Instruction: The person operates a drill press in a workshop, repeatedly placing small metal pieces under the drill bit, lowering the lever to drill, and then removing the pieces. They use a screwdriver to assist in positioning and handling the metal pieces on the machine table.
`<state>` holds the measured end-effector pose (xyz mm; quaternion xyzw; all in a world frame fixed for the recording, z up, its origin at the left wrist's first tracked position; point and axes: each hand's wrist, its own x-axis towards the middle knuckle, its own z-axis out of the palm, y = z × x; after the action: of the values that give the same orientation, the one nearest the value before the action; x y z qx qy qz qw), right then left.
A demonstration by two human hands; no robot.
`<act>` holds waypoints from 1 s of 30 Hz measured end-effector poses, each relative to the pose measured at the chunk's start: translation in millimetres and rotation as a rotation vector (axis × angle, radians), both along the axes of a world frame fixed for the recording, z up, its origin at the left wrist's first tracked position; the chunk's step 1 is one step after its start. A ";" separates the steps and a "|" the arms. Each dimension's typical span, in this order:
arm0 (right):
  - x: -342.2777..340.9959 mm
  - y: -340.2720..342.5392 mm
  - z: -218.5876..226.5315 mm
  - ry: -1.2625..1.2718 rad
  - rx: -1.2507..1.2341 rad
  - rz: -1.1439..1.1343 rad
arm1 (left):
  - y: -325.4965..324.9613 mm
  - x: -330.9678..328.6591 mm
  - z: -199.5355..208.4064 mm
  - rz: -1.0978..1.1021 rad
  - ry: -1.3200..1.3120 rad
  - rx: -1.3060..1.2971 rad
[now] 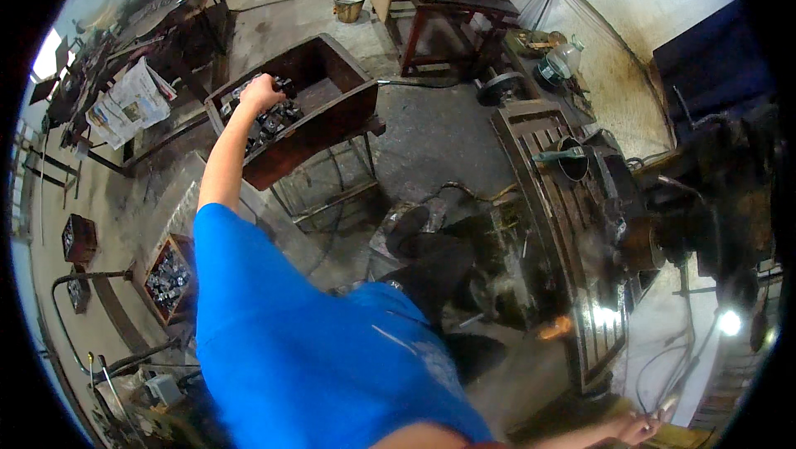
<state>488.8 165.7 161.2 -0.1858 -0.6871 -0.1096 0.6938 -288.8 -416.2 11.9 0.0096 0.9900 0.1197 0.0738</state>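
Note:
My left hand (262,94) reaches into a dark, rust-brown metal box (348,94) on a stand. Its fingers are curled down at the top of a heap of small dark metal parts (274,123), closed on one of them; the fingertips are partly hidden. Far off at the lower right, my right hand (638,428) is closed beside the machine. Whatever it grips is too small and blurred to make out.
On the right stands a machine with a slotted metal table (551,200), bearing a round container with a brush (560,155) across it. A crate of metal parts (170,279) sits at left. Beyond are a bucket (350,5), a workbench (456,3) and a clear plastic bottle (561,59).

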 end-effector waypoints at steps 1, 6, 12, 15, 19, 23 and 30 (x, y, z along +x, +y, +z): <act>14.2 7.7 -6.2 -0.007 -0.017 0.000 | 0.0 1.0 -4.7 -0.010 0.026 -0.085; -25.9 -22.5 0.5 0.006 -0.031 -0.081 | 13.6 9.9 -6.0 -0.086 0.080 -0.331; -48.4 -29.9 14.6 0.093 0.067 -0.176 | 17.1 27.3 21.5 -0.085 0.044 -0.316; -63.1 -46.8 23.9 0.106 0.036 -0.031 | 8.1 34.0 21.0 -0.105 -0.058 -0.339; -78.8 -59.6 38.2 0.107 0.092 -0.090 | 10.2 37.3 21.9 -0.162 -0.269 -0.262; -68.6 -55.3 42.5 0.190 -0.091 -0.080 | -19.8 36.5 5.5 -0.435 -0.052 -0.222; -2.2 -24.2 38.6 0.229 -0.249 0.011 | -5.4 41.0 -3.4 -0.602 -0.034 -0.413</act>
<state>486.6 141.4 199.7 -0.2779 -0.6130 0.0022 0.7396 -247.8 -421.5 8.5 0.2834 0.9448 -0.1096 0.1227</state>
